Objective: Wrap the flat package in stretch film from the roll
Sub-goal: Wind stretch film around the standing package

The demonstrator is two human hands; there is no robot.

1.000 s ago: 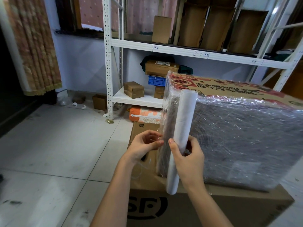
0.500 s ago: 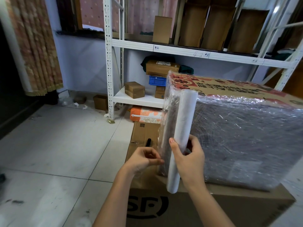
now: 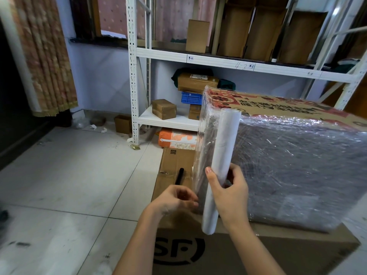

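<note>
The flat package (image 3: 294,165) stands on edge on a large brown carton (image 3: 228,253), its dark face covered in shiny stretch film and its printed cardboard top edge showing. My right hand (image 3: 230,193) grips the white film roll (image 3: 221,165), held nearly upright against the package's near left corner. A sheet of film (image 3: 202,155) runs from the roll around that corner. My left hand (image 3: 176,199) is low beside the roll, fingers curled and pinching the film's lower edge.
A black pen (image 3: 179,176) lies on the carton left of the package. White metal shelving (image 3: 218,62) behind holds several cardboard boxes and a blue crate (image 3: 191,98). An orange bag (image 3: 176,138) lies under the shelf. Tiled floor (image 3: 65,175) spreads to the left.
My left hand has slid downward along the film edge, from mid-height of the roll to near its lower part. The roll and my right hand have stayed in place.
</note>
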